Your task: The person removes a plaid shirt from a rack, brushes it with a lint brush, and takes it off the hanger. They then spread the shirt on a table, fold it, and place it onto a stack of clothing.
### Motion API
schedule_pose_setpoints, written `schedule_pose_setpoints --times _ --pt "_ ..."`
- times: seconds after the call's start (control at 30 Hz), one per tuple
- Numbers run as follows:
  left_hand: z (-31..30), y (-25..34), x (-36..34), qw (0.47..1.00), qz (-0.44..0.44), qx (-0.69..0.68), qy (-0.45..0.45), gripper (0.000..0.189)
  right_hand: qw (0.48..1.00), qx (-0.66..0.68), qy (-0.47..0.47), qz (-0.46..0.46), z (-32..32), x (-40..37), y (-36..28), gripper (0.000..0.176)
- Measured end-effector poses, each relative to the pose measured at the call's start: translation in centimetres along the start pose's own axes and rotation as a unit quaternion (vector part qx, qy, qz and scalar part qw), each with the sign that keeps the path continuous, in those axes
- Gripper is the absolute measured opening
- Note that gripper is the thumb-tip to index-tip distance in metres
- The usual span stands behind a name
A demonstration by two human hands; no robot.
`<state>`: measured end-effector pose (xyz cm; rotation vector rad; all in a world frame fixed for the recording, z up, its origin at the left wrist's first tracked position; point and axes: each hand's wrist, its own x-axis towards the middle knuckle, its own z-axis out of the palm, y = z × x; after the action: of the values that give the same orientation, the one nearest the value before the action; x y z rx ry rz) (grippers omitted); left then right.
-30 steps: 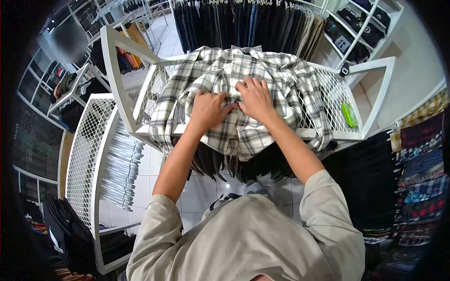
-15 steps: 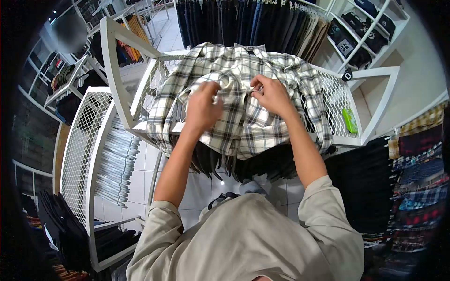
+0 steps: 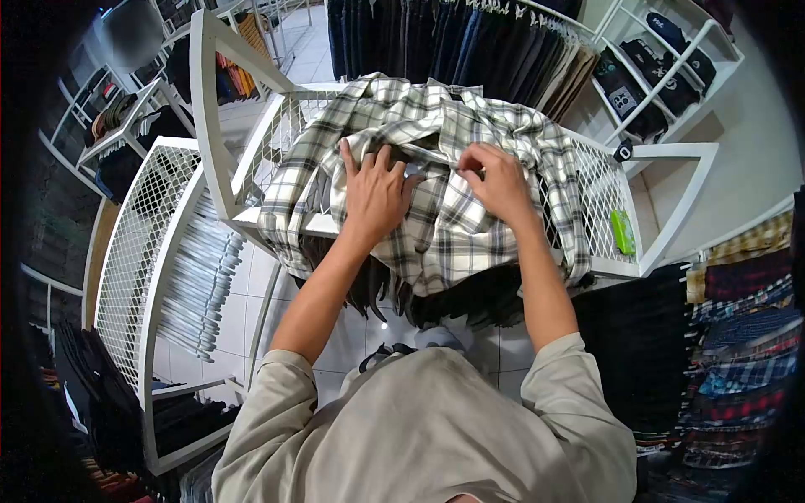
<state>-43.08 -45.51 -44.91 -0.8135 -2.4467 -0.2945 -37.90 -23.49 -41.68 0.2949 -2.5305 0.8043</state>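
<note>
Plaid shirt lies across the white mesh rack in the head view. Your left hand spreads its fingers over the shirt; your right hand curls beside the front opening, whether pinching fabric I can't tell. You're apparently adjusting the front; the next move likely calls for a light, sure hold there.

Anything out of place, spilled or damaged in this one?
One oddity: a bright green packet lies on the white mesh shelf, right of the plaid shirt, unlike the clothing around it. The shirt is rumpled, but no spill or damage shows.
</note>
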Motion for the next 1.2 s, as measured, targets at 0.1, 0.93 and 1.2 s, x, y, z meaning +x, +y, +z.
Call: schedule_pose_setpoints --times 0.1,0.93,1.2 --pt "1.1 0.9 0.6 0.999 -0.028 0.038 -0.009 0.037 0.993 -0.101 0.019 -0.054 2.0 0.2 0.4 0.014" --pt "4.1 1.1 -0.5 0.995 -0.092 -0.026 0.034 0.04 0.978 -0.117 0.002 0.175 5.3 -5.0 -3.4 0.036" --pt "5.9 -0.2 1.6 0.994 -0.097 -0.027 0.035 0.037 0.974 -0.118 -0.004 0.195 5.3 -5.2 -3.3 0.046"
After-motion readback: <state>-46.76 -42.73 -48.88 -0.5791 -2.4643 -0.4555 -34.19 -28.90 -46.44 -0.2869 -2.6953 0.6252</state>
